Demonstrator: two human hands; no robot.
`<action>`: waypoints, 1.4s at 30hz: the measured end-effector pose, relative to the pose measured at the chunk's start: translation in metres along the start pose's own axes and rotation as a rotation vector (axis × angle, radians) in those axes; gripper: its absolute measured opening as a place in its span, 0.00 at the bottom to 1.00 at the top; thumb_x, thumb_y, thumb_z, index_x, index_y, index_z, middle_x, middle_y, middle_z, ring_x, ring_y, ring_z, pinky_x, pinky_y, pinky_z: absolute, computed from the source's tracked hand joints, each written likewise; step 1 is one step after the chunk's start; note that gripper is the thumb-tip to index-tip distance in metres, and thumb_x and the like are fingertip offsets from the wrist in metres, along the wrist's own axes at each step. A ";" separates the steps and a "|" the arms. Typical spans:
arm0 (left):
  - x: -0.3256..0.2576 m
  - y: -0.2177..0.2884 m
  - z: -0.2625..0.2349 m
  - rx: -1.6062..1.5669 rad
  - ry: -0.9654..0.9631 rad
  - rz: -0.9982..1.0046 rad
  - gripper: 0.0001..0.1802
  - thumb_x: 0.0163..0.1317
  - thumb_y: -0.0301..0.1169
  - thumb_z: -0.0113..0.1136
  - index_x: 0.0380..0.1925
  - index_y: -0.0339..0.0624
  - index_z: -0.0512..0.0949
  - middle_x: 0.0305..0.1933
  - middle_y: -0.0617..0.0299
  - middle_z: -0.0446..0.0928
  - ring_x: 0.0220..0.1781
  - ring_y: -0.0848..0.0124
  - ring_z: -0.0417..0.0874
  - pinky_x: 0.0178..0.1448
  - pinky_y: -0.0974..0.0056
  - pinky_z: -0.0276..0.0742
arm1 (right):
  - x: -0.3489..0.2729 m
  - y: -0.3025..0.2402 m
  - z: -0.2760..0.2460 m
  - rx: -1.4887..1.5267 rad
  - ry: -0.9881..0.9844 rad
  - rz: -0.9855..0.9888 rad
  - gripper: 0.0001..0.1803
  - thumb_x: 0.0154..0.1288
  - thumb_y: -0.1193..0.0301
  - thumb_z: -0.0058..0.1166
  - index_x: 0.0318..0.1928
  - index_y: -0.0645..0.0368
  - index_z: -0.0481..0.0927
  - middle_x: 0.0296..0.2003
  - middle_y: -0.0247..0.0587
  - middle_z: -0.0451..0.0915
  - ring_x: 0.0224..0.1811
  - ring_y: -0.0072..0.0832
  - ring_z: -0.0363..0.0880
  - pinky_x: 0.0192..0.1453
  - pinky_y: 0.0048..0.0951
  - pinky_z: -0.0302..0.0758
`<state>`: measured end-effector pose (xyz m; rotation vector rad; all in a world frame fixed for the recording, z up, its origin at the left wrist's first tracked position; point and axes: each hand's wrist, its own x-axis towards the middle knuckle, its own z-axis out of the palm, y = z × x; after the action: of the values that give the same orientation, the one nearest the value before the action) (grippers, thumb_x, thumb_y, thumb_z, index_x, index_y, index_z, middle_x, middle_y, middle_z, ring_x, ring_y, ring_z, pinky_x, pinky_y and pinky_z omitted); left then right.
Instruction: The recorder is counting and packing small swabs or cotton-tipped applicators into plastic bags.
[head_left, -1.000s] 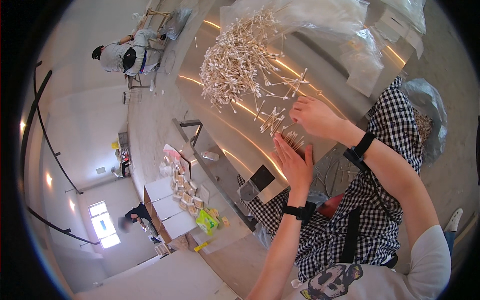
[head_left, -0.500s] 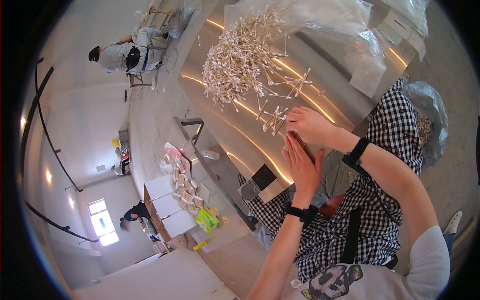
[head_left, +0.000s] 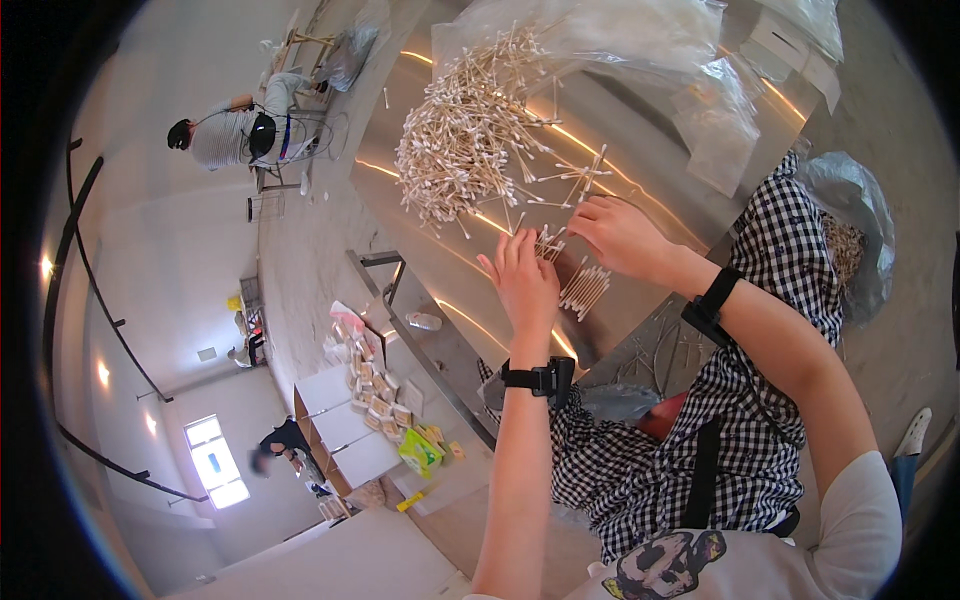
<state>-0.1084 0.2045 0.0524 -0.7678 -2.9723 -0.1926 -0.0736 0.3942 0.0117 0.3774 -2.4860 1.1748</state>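
My left hand (head_left: 525,285) rests over a small loose group of cotton swabs (head_left: 549,243), its fingers stretched and apart. On the other side of that group is my right hand (head_left: 622,237), fingers bent and close together, tips down near the metal tabletop (head_left: 640,160). Whatever may be in its fingertips is hidden. Between my hands and nearer to me lies a neat row of cotton swabs (head_left: 585,290), side by side with their heads lined up. Beyond my hands spreads a large tangled heap of cotton swabs (head_left: 470,135), with a few strays (head_left: 583,178) beside it.
Clear plastic bags (head_left: 640,35) cover the table's far side. To the right, an open plastic bag (head_left: 850,240) of swabs stands by my checkered apron (head_left: 790,250). A metal frame (head_left: 420,350) and a low table with small packs (head_left: 385,400) are left. Other people work farther off.
My hands have come apart; the left moved left and away from me onto the loose swabs. The right shifted slightly farther away. The aligned row of swabs now lies uncovered between them.
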 end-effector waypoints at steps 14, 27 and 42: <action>-0.043 0.037 0.004 -0.111 0.001 -0.156 0.19 0.64 0.29 0.56 0.55 0.41 0.80 0.47 0.54 0.74 0.55 0.55 0.72 0.70 0.47 0.60 | -0.002 0.004 -0.001 0.027 0.004 0.016 0.11 0.50 0.79 0.57 0.37 0.58 0.80 0.37 0.40 0.79 0.46 0.38 0.78 0.53 0.37 0.75; -0.057 0.078 0.038 -0.008 0.007 -0.216 0.48 0.72 0.54 0.46 0.72 0.20 0.46 0.77 0.31 0.44 0.81 0.43 0.43 0.80 0.46 0.43 | -0.001 -0.004 -0.009 0.059 0.012 0.088 0.10 0.55 0.79 0.54 0.39 0.60 0.80 0.37 0.42 0.80 0.45 0.40 0.79 0.53 0.38 0.76; -0.029 0.020 0.034 -0.150 0.062 -0.210 0.37 0.73 0.49 0.48 0.70 0.30 0.58 0.75 0.42 0.57 0.78 0.50 0.53 0.79 0.48 0.49 | -0.002 -0.002 -0.007 0.055 0.012 0.081 0.09 0.57 0.78 0.55 0.39 0.60 0.79 0.38 0.42 0.80 0.46 0.40 0.78 0.53 0.39 0.75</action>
<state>-0.0743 0.2123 0.0181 -0.4501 -3.0005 -0.4458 -0.0701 0.3988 0.0164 0.2860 -2.4832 1.2756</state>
